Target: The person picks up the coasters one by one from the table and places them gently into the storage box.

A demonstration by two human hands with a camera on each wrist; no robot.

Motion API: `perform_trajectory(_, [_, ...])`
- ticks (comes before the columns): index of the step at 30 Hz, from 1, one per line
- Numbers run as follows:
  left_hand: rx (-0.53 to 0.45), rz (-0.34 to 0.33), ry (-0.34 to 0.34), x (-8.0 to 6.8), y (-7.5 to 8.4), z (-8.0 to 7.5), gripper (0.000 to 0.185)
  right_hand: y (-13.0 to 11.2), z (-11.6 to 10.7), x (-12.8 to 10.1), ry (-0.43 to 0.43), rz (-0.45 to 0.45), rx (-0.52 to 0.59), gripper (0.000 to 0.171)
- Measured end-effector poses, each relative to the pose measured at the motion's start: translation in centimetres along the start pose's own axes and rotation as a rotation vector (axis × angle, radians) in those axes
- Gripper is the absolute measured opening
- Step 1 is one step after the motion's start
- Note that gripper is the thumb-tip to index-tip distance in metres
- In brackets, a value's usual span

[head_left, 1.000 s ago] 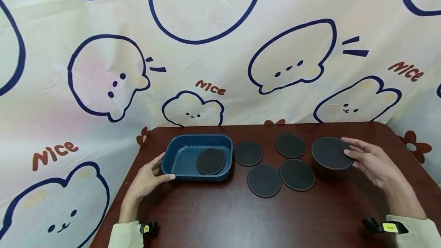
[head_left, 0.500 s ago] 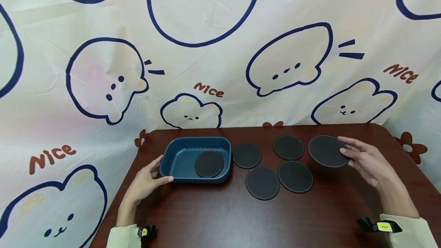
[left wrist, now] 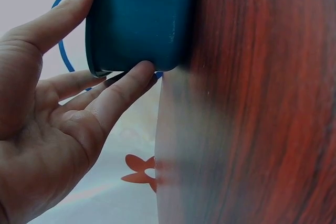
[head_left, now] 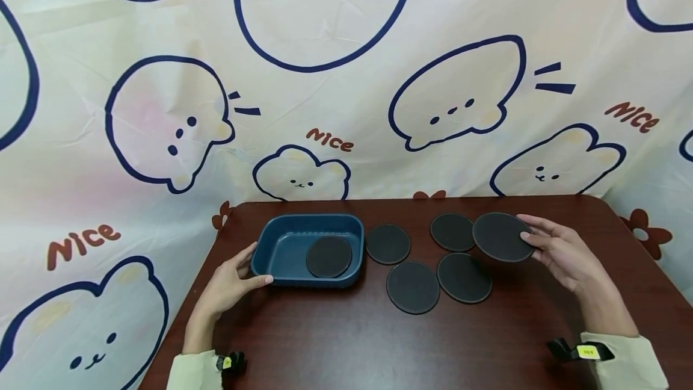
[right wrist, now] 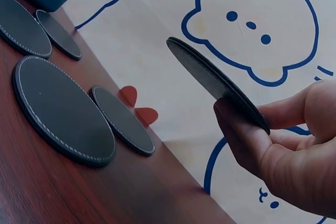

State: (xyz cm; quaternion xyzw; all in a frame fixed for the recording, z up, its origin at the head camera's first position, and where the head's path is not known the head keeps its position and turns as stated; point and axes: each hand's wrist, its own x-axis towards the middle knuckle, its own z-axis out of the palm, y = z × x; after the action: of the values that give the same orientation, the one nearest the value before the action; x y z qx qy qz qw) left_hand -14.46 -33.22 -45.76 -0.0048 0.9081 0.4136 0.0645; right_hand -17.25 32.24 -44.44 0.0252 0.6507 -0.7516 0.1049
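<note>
My right hand (head_left: 563, 257) pinches a round black coaster (head_left: 501, 237) by its right edge, thumb on top and fingers beneath. The coaster is tilted above the table, as the right wrist view also shows. In the head view it covers part of the back coaster (head_left: 450, 231) on the table. At the left, my left hand (head_left: 230, 281) grips the near left corner of a blue rectangular tray (head_left: 265, 280), thumb at the front rim and fingers along the left end. One black coaster (head_left: 329, 257) lies inside the tray, toward its right end.
More stitched-edge black coasters lie flat on the dark wooden table (head_left: 346, 342), among them one beside the tray (head_left: 388, 244) and two nearer the front, at left (head_left: 413, 287) and right (head_left: 464, 278). A cartoon-printed cloth (head_left: 346, 107) hangs behind the table.
My right hand has moved left with the pinched coaster, which now overlaps the back coaster in the head view. The left hand and tray have stayed in place.
</note>
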Motion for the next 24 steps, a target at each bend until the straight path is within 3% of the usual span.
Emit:
perform_trajectory(8, [0.007,0.0,-0.002,0.1,0.1,0.0,0.095,0.0,1.0,0.3,-0.01,-0.002,-0.027,0.04])
perform_trajectory(16, [0.01,-0.002,-0.004,0.1,-0.1,-0.1,0.096,-0.2,1.9,0.9,-0.02,0.001,-0.03,0.062])
perform_trajectory(24, [0.013,-0.001,-0.006,0.3,0.0,-0.1,0.096,-0.4,2.7,1.1,-0.032,0.01,-0.022,0.06])
